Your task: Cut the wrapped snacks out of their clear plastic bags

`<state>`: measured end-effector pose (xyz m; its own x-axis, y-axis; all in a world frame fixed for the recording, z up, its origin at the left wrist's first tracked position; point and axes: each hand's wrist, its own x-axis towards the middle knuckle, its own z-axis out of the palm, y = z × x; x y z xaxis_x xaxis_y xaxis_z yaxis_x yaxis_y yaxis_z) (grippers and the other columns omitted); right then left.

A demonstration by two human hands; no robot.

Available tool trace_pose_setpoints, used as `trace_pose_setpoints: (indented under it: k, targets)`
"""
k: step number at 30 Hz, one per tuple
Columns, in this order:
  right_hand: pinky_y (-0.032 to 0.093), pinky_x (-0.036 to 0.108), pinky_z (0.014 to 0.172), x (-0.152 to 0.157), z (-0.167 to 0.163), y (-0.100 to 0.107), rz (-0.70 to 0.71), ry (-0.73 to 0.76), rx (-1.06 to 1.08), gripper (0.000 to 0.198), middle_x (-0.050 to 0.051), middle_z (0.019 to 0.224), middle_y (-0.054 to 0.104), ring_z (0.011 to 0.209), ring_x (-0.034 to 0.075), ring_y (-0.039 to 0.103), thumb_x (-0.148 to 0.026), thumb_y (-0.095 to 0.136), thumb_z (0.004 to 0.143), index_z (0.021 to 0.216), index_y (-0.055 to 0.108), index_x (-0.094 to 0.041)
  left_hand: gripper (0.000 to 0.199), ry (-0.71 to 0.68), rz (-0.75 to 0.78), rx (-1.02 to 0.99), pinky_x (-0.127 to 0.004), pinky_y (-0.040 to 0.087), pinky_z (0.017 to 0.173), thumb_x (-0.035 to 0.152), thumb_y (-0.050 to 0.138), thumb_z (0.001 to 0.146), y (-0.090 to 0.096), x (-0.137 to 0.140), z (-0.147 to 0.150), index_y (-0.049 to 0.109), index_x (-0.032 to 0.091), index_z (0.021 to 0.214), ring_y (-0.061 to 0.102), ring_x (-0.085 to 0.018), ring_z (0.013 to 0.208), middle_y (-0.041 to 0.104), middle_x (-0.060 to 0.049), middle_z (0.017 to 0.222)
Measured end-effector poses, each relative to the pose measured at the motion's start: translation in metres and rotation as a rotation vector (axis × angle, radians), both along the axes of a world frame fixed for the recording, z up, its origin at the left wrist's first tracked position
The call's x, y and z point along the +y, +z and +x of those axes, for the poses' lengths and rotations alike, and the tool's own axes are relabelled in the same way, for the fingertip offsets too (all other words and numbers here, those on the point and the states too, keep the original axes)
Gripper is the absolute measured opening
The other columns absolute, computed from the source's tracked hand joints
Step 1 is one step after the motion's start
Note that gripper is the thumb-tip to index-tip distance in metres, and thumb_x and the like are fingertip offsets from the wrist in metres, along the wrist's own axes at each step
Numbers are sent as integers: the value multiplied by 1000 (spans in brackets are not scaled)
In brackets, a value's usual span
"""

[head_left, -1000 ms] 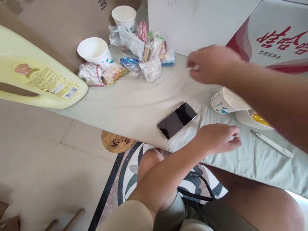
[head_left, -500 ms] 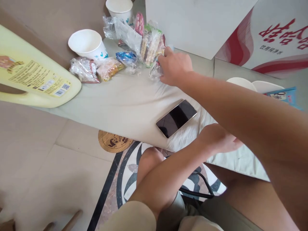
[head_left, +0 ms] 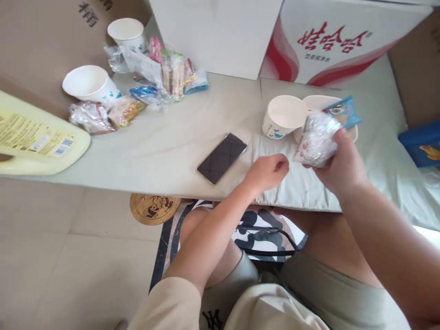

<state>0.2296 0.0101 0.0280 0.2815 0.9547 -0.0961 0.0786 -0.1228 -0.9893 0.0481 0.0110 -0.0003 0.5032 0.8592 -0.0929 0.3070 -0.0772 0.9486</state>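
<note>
Right hand (head_left: pixel 345 167) grips a clear-wrapped packet (head_left: pixel 318 140) by one side, before the white container (head_left: pixel 321 101); left hand (head_left: pixel 267 174) is loosely closed. Probably light, soft and slippery, the packet is best held across its middle.

A phone (head_left: pixel 222 158) lies face up, its screen dark, just to the left of the left fingers (head_left: pixel 282 161) on a pale cloth (head_left: pixel 178 142). Well to the left of those fingers is a pale yellow bottle (head_left: pixel 41 137) with a printed label, cut off by the picture's edge. Beyond the fingers, a plain white box (head_left: pixel 213 39) stands beside a white carton (head_left: pixel 330 55) with red lettering and red waves; brown cardboard (head_left: pixel 41 50) rises farther left. A blue package (head_left: pixel 420 144) sits to the right of the right fingers (head_left: pixel 340 136). Lower than the left fingers and to their left, a round wooden top (head_left: pixel 154 208) bears panda pictures above the tiled floor (head_left: pixel 85 266).
</note>
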Motion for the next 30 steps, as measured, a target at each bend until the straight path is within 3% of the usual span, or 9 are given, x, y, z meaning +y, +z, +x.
trace_pose_setpoints:
  k: [2,4,6,8,11,14,16,23,30]
  targets:
    - [44,33,48,-11,11,-19,-46,50,-2,54,8,88,66,73,26,66,-74,44,90,106,59,-25,28,80,-119,-190,-34,49,85,41,47,98,-5,0,8,64,19,92,67,-20,89,70,-6,88]
    - [45,35,49,-20,15,-31,-69,103,-32,60,8,84,66,70,26,66,-78,39,92,108,62,-25,37,17,-224,-398,-36,52,89,53,60,93,-11,0,18,63,18,106,69,-22,98,72,-9,105]
    - [49,37,50,-27,17,-39,-93,132,-56,66,10,81,68,71,27,68,-79,33,95,110,64,-24,60,-82,-273,-516,-38,54,91,60,78,79,-18,0,27,58,19,119,69,-24,104,70,-11,119]
    - [54,39,55,-32,21,-44,-116,142,-28,69,12,86,70,77,29,70,-78,28,97,116,65,-23,75,-77,-258,-521,-40,55,92,63,86,69,-25,1,34,56,19,122,69,-26,105,69,-12,121]
    - [61,40,68,-38,32,-47,-35,121,-38,64,13,114,70,97,28,71,-76,41,94,128,60,-25,76,34,-194,-456,-41,54,97,66,85,69,-31,2,40,55,19,121,68,-26,109,69,-11,119]
    - [63,42,83,-44,47,-46,118,115,-227,85,14,142,56,115,30,66,-68,77,76,144,48,-28,76,29,-179,-367,-40,54,97,62,87,69,-29,4,42,55,19,123,69,-26,109,71,-11,117]
    - [62,43,87,-47,54,-42,165,126,-304,95,15,148,50,119,30,63,-58,86,68,148,45,-29,74,-3,-178,-305,-38,55,93,59,87,69,-25,4,42,56,19,123,70,-26,106,72,-11,116]
    - [61,36,78,-49,65,-23,154,101,-291,17,9,115,66,106,24,66,-35,68,86,100,68,-25,64,-31,-188,-333,-34,54,89,59,84,72,-21,10,46,63,17,115,68,-23,100,73,-8,109]
    - [58,37,78,-49,64,-21,112,84,-266,14,10,109,66,109,26,65,-34,69,81,78,62,-23,60,-10,-293,-396,-33,51,91,53,87,68,-25,12,41,68,19,113,66,-22,99,73,-6,108]
